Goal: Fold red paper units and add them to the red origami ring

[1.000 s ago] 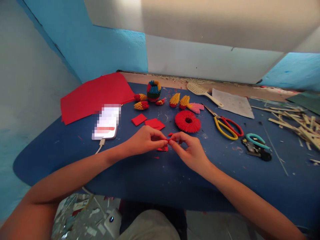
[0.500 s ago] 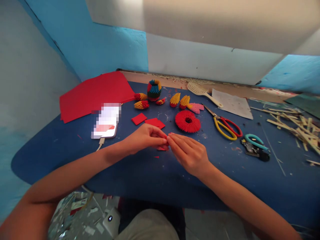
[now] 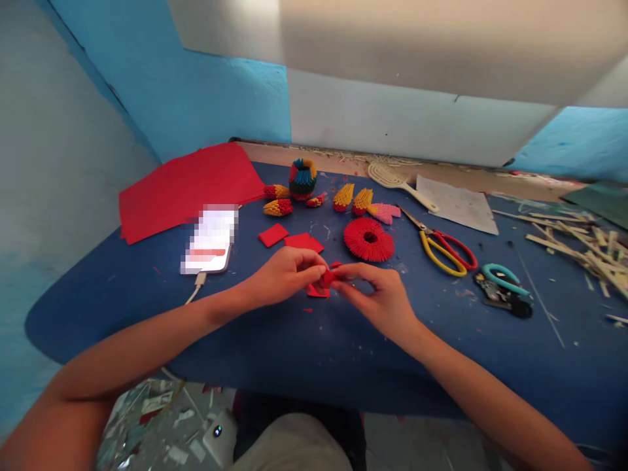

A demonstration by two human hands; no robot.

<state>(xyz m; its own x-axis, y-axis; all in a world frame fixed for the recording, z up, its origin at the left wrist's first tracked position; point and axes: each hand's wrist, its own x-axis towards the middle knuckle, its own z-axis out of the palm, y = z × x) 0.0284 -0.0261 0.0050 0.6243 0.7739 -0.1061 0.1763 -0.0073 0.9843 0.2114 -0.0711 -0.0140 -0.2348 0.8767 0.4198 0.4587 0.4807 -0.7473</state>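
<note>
A small piece of red paper (image 3: 329, 277) is pinched between my two hands above the blue table. My left hand (image 3: 294, 275) grips it from the left with thumb and fingers closed. From the right, my right hand (image 3: 377, 291) holds the same piece between thumb and fingertips; the fingers partly hide its folds. Just beyond lie red paper rectangles (image 3: 304, 242) and another small stack of red paper (image 3: 273, 235). More red paper (image 3: 318, 293) shows on the table under the hands. A red ring of folded paper pieces (image 3: 369, 239) rests beyond my right hand.
A phone (image 3: 210, 239) with a cable and large red sheets (image 3: 191, 186) lie left. Behind are a folded-paper pot (image 3: 303, 179) and yellow-red paper cones (image 3: 343, 197). Scissors (image 3: 444, 248), turquoise-handled pliers (image 3: 504, 280), a hairbrush (image 3: 400, 183) and wooden sticks (image 3: 589, 242) lie right.
My right hand's fingers have opened out from a flat press into a pinch, with thumb and index apart. More of the red paper piece now shows between the hands.
</note>
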